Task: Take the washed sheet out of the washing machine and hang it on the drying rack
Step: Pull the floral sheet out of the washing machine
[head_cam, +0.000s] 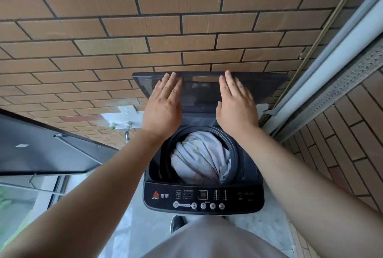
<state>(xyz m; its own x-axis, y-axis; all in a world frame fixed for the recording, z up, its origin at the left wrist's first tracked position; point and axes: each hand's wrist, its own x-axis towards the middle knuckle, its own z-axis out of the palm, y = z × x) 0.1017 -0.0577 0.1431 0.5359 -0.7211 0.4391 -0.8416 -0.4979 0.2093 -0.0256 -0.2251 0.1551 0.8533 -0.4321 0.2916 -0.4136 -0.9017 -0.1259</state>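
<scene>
A dark top-loading washing machine [204,196] stands in front of me against a brick wall. Its tinted lid [267,86] is raised upright. Inside the round drum lies the washed sheet [200,158], pale with a faint leafy print, bunched and twisted. My left hand [162,105] and my right hand [235,103] are both flat against the raised lid, fingers straight and pointing up, fingertips near its top edge. Neither hand holds anything. No drying rack is in view.
An open window sash [47,150] juts in at the left, close to my left forearm. A wall socket [127,110] and tap fittings [126,131] sit left of the machine. A sliding door frame [331,75] and brick wall close the right side.
</scene>
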